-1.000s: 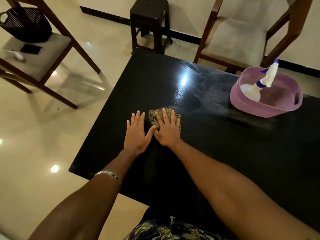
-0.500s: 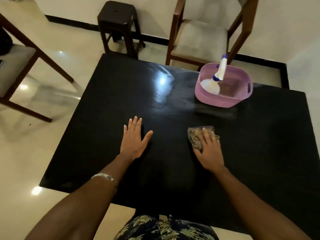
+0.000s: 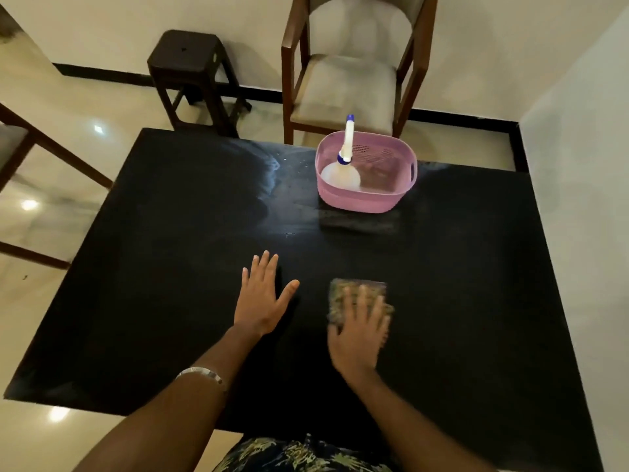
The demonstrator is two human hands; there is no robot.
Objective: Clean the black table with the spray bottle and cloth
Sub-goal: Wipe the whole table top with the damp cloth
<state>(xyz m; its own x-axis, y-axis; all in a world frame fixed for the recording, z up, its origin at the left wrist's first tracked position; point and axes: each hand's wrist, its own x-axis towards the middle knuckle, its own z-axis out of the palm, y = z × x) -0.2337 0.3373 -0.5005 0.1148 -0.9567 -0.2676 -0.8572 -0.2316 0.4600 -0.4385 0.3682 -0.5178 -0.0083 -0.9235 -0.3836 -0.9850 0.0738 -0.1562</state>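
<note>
Fingers [image 3: 366, 306] of the right hand [image 3: 357, 338] lie straight and spread, pressing a patterned cloth [image 3: 354, 294] flat on the black worktop [image 3: 170, 267]. Just beside the cloth, the left hand [image 3: 260, 301] rests palm-down, fingers released and splayed, a silver bracelet [image 3: 202, 373] on its wrist. Beyond the cloth, a white spray bottle [image 3: 342, 168] leans inside a pink basket [image 3: 367, 195] near the worktop's far edge.
</note>
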